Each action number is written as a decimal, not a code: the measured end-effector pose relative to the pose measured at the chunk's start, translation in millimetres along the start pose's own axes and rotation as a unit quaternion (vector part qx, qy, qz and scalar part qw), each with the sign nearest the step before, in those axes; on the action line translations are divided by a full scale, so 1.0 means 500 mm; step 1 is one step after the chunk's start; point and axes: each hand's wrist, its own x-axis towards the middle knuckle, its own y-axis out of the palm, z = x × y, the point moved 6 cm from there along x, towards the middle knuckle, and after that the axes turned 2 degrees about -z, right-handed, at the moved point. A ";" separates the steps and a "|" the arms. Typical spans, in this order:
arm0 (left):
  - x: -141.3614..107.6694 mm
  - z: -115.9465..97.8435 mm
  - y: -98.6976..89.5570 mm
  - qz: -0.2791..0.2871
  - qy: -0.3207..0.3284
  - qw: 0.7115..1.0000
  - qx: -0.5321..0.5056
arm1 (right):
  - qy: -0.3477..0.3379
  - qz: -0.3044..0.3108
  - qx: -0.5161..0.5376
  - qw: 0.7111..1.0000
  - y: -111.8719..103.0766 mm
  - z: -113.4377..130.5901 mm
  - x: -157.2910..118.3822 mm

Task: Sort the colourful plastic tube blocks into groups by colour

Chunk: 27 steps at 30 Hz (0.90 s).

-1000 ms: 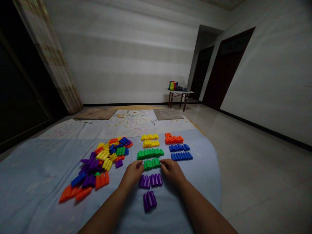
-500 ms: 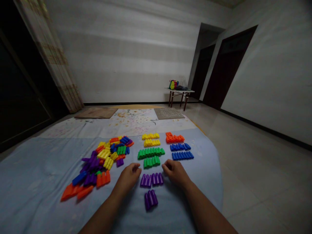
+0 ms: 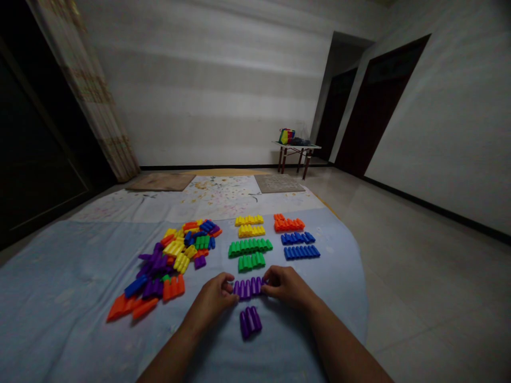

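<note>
A row of purple ribbed plastic blocks (image 3: pixel 248 288) lies on the pale blue cloth in front of me. My left hand (image 3: pixel 214 299) has its curled fingers and thumb at the row's left end. At the right end, my right hand (image 3: pixel 288 288) pinches the last block between thumb and fingers. Closer to me lies another purple block (image 3: pixel 250 323), slightly tilted and touched by neither hand. Just beyond the purple row is a short green row (image 3: pixel 251 262), with a longer green row (image 3: pixel 250 247) behind it.
A mixed heap of coloured blocks (image 3: pixel 171 260) spreads out on the left. Yellow rows (image 3: pixel 251 231) lie farther back, and orange blocks (image 3: pixel 289 224) and blue rows (image 3: pixel 302 252) sit to the right. Two brown mats (image 3: pixel 159 182) lie at the cloth's far edge. A small table (image 3: pixel 297 146) stands beyond.
Both hands have come down to the ends of the purple row. Its two parts, angled with a small gap before, now form one straighter row. The view has shifted slightly.
</note>
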 end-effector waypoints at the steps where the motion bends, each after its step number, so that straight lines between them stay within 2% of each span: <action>1: 0.002 0.000 0.001 -0.001 -0.001 1.000 -0.001 | -0.003 -0.006 -0.005 1.000 -0.001 0.001 0.002; 9: 0.011 0.005 0.005 -0.003 -0.030 0.998 -0.054 | -0.015 -0.036 -0.020 0.999 -0.009 0.001 0.010; 13: -0.005 0.011 -0.012 -0.016 -0.006 0.999 -0.034 | -0.032 -0.059 -0.045 0.997 -0.032 0.033 -0.005; 17: -0.018 0.022 -0.032 -0.018 -0.008 1.000 -0.021 | -0.075 0.047 -0.090 0.992 -0.010 0.089 -0.038; 19: -0.020 0.023 -0.047 -0.041 0.004 0.999 -0.024 | -0.100 0.091 -0.120 0.983 0.010 0.109 -0.054; 23: -0.019 0.031 -0.075 -0.118 0.023 0.991 -0.061 | -0.149 0.095 -0.179 0.968 0.040 0.118 -0.067; 27: -0.023 0.046 -0.078 -0.144 0.020 0.987 -0.074 | -0.137 0.083 -0.205 0.965 0.054 0.109 -0.062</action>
